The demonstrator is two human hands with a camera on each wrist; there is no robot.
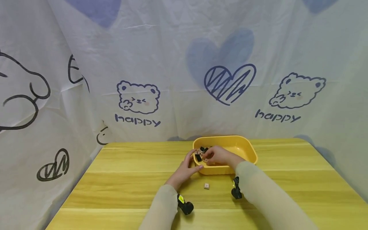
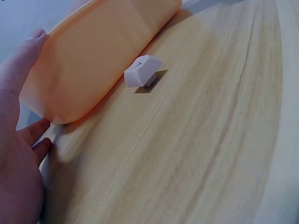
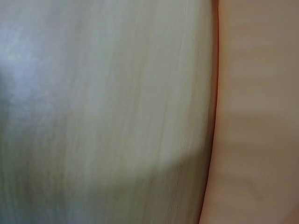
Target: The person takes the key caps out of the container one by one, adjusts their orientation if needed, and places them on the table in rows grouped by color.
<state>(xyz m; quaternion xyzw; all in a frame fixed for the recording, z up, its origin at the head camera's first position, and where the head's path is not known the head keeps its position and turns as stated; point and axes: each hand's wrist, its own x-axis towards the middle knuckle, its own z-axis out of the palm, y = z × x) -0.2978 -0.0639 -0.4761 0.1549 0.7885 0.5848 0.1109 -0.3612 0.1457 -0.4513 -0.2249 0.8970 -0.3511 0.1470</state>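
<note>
A yellow plastic tub [image 1: 230, 170] stands near the table's back edge, with several small pinkish and black pieces [image 1: 198, 157] gathered at its left end. My left hand [image 1: 183, 172] spans the tub's near left corner, thumb at the front rim and fingers along the left side. The left wrist view shows the thumb lying against the tub wall [image 2: 88, 60]. My right hand [image 1: 219, 156] reaches into the tub over the pieces, fingers bent downward; whether they pinch a piece is hidden. A white keycap [image 1: 206, 186] with a dark mark lies on the table before the tub.
The wooden table [image 1: 120, 188] reaches out on both sides of the tub. Behind it hangs a pale printed cloth [image 1: 178, 105]. In the right wrist view only the tabletop [image 3: 117, 102] and the tub's outer wall [image 3: 257, 102] appear.
</note>
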